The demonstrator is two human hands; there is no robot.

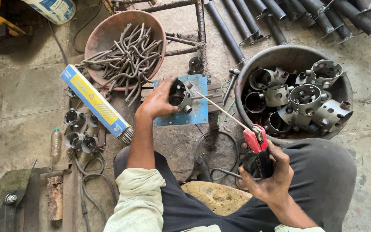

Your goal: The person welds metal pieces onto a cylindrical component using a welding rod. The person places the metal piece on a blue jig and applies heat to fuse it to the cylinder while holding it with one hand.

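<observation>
Steadying a grey cylindrical metal housing (pixel 180 95) on the blue steel plate (pixel 196 112).
Left hand (pixel 159 101) fingers wrap the housing; right hand (pixel 268 174) fingers clench the red electrode holder (pixel 255 139), rod slanting up-left toward it.

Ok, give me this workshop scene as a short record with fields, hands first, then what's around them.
left hand: left hand holds a round metal ring part on the blue plate
right hand: right hand grips a red electrode holder
rod: welding rod points at the ring part
right basin: grey basin of similar ring parts
left basin: reddish basin of bent rods
</observation>
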